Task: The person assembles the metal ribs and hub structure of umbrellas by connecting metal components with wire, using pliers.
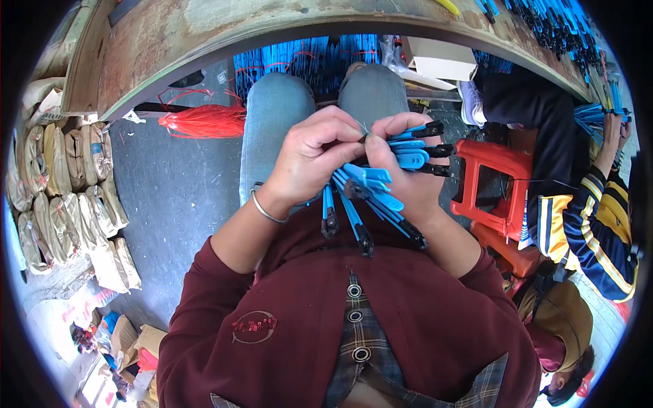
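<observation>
Both hands meet in front of my lap, fingertips touching. My right hand [415, 187] is closed around a fanned bundle of slim blue plastic strips [374, 190] with black ends. Some strips stick out past its fingers to the right, others hang down between my two wrists. My left hand [306, 160], with a bangle on the wrist, is closed in a pinch against my right thumb and forefinger. Thin pale strands [364, 127] rise from that pinch; a small dark bit shows there, too little to name.
A worn wooden table [197, 34] curves across the front, with heaps of similar blue strips [554, 30] on it. More blue bundles [292, 58] stand beneath. Red plastic twine [204, 121] lies left of my knees. Red stools [493, 187] and a co-worker's striped sleeve [592, 224] are at right; wrapped packets [68, 163] at left.
</observation>
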`<state>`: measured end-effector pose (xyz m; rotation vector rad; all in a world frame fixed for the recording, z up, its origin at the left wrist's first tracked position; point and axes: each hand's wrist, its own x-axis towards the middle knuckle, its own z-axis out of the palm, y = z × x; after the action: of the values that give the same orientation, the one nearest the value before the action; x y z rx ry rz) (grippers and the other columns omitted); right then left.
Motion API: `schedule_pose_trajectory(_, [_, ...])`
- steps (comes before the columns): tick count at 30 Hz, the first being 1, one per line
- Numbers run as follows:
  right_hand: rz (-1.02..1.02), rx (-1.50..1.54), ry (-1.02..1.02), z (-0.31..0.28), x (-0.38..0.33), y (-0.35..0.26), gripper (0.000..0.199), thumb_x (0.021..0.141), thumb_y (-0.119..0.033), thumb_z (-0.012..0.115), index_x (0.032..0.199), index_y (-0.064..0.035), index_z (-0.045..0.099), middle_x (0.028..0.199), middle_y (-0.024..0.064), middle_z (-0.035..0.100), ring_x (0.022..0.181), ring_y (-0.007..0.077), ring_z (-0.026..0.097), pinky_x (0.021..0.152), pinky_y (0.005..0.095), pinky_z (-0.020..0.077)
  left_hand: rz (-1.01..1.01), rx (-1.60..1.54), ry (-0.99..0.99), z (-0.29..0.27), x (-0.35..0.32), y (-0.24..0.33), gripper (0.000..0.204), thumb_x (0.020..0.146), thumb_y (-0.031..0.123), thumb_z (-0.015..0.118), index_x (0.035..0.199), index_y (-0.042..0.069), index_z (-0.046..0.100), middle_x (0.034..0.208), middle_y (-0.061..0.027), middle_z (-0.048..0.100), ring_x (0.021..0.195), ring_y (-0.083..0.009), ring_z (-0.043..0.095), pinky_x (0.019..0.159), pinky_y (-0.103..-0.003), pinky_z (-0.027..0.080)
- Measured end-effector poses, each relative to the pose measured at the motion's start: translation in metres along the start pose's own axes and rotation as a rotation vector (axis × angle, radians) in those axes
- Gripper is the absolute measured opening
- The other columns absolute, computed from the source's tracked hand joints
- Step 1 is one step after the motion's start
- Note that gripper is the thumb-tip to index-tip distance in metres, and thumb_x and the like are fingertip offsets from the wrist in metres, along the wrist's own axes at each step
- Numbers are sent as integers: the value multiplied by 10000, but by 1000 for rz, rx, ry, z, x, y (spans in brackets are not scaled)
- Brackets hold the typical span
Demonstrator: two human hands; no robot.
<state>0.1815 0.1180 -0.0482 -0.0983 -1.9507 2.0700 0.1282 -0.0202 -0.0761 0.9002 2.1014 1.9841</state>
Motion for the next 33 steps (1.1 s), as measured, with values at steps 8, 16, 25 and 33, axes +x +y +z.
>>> schedule_pose_trajectory(8, [-15,20,77,5,-12,7,138,744,26,619,836,-32,534,849,34,560,772,91,531,707,225,425,-293,-218,-208,-14,-13,1,97,764,8,620,859,5,604,828,-30,562,789,-118,540,715,-253,457])
schedule_pose_trajectory(16, [26,28,24,6,1,-3,121,766,21,588,833,-51,517,744,-2,531,667,66,513,622,207,425,-403,-589,-203,-9,-9,-17,79,752,31,632,817,5,596,801,-1,569,753,-76,513,703,-230,432])
schedule_pose_trajectory(25, [47,74,143,8,17,14,154,787,26,558,820,-79,449,726,-17,504,647,52,496,611,188,415,-546,-775,-122,-28,3,-29,250,876,242,475,968,47,601,897,-28,606,818,-91,533,765,-239,430])
schedule_pose_trajectory(33, [68,30,196,14,22,18,148,787,4,575,865,-64,469,732,-8,512,669,57,490,628,199,419,-291,-347,-339,-33,2,32,371,836,82,483,1201,15,468,1076,-50,543,970,-138,502,862,-292,399])
